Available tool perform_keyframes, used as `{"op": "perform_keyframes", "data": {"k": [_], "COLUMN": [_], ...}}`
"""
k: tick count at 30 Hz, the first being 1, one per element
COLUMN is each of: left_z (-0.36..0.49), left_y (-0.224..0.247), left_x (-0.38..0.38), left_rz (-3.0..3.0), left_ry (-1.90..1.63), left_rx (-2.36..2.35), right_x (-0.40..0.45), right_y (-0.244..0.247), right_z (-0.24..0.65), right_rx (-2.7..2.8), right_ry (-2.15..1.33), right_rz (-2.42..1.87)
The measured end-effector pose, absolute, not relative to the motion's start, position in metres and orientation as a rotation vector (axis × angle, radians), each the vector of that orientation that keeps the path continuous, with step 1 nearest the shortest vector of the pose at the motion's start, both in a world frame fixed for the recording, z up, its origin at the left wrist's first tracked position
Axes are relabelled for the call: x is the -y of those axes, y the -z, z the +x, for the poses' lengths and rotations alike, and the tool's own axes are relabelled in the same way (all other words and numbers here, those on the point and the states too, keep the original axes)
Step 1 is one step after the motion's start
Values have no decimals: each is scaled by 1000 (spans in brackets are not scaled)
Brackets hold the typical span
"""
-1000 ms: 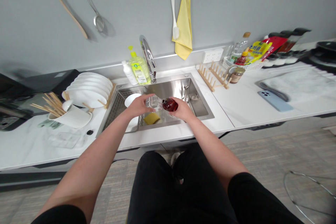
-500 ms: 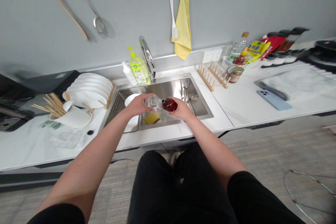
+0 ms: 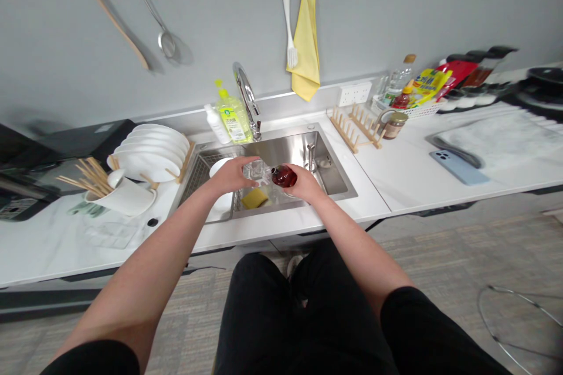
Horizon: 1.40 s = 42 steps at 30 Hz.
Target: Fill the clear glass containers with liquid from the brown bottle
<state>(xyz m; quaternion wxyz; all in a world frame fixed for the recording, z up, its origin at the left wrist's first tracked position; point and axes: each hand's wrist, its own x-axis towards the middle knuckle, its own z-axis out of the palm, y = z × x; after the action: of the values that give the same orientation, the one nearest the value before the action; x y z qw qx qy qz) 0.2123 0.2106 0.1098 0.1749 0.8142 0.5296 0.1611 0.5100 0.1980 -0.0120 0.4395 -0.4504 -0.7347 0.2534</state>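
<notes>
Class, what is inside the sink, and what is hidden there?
In the sink: yellow sponge, white dishware, wire basket. Whatever lies beneath the left hand and dark red bottle is covered.

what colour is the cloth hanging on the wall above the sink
The cloth is plain yellow; the head view shows it best.

Illumination is even and moderately bright; soft shadows fall on the matte grey wall [image 3: 197, 23], with wide-angle stretching toward the frame edges.
</notes>
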Motion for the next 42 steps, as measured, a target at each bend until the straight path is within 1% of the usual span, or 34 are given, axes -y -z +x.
{"op": "perform_keyframes", "data": {"k": [23, 42], "left_z": [219, 218], "left_y": [-123, -122], "left_x": [-206, -208], "left_rz": [2341, 2369], "left_ry": [-423, -429], "left_rx": [-1503, -1481], "right_x": [-199, -198], "right_y": [15, 13], "right_z": [510, 510], "right_rx": [1821, 1812], "right_ry": [-629, -658], "right_rz": [-1110, -1104]}}
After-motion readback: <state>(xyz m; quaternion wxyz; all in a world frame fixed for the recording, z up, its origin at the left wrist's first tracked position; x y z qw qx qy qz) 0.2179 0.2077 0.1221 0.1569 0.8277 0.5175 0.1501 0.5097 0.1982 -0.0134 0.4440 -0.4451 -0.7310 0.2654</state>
